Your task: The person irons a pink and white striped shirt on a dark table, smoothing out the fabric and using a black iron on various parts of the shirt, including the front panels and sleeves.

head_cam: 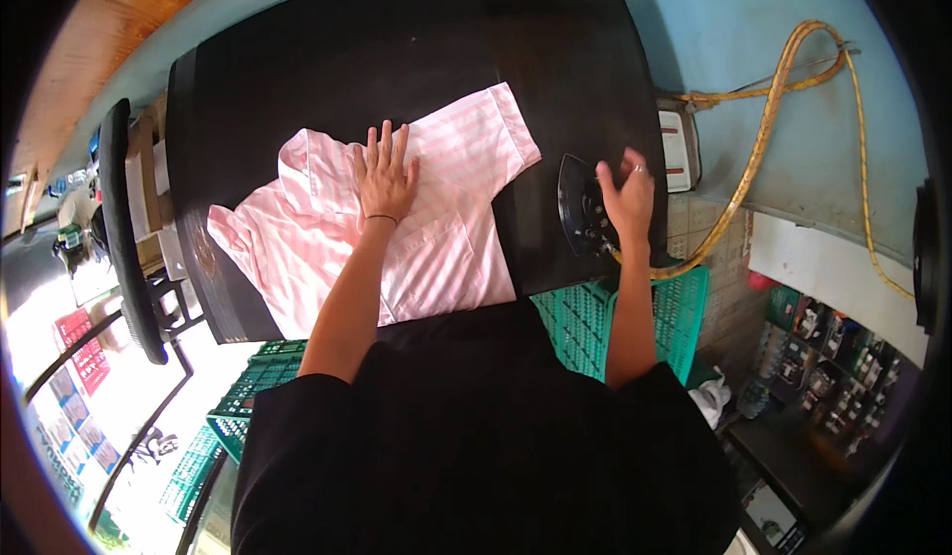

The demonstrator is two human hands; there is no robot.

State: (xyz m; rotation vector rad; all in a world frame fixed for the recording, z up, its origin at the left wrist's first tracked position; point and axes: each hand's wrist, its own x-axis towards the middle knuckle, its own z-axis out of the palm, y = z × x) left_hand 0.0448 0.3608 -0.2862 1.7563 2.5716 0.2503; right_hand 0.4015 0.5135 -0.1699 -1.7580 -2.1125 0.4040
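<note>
A pink-and-white striped shirt [446, 250] with a collar and short sleeves lies on a black-covered table [335, 56]. Its right-hand sleeve is spread flat, while the cloth at the left is rumpled. My left hand [388, 183] rests palm down on the shirt beside the collar, fingers spread. To the right of the sleeve a dark electric iron [576, 209] sits on the black cover. Close by the iron's right side is my right hand [628, 194], thumb and fingers apart, with nothing seen between them; whether it touches the iron is unclear.
A yellow-wrapped cord [766, 138] runs from the iron to a hook on the blue wall [721, 42]. Green plastic crates [573, 324] stand under the table's near edge. At the left is a narrow black padded board [123, 228]. Shelves with small items [833, 361] are at the lower right.
</note>
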